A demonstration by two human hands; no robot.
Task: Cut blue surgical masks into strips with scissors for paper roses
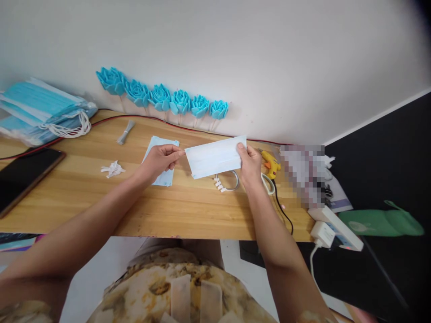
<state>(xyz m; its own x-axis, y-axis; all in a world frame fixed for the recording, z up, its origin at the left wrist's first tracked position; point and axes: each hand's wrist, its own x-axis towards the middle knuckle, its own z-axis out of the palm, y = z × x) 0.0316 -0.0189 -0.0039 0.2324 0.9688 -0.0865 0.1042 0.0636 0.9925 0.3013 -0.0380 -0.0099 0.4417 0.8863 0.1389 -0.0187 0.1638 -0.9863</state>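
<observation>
1. While the right hand (251,166) pinches the right end of the sheet (215,157), thumb on the near face and fingers behind, the sheet is held up above the table (202,215), slightly tilted.
2. The left hand (156,161) has thumb and forefinger drawn together at the sheet's upper left corner; whether they grip it, I cannot tell.
3. Beneath the left hand lie more pale blue sheets (164,178), partly hidden.
4. Just below the held sheet is a ring (237,182) with white tabs (218,183) along its left side.
5. Beside the right hand are a pale roll (272,186) and a yellow glue gun (271,165).
6. To the left lie white scraps (113,169), a tied bundle (125,133), a phone (28,175) and a pile of masks (43,105).
7. Six blue flowers (160,97) stand in a row before the wall (269,67).
</observation>
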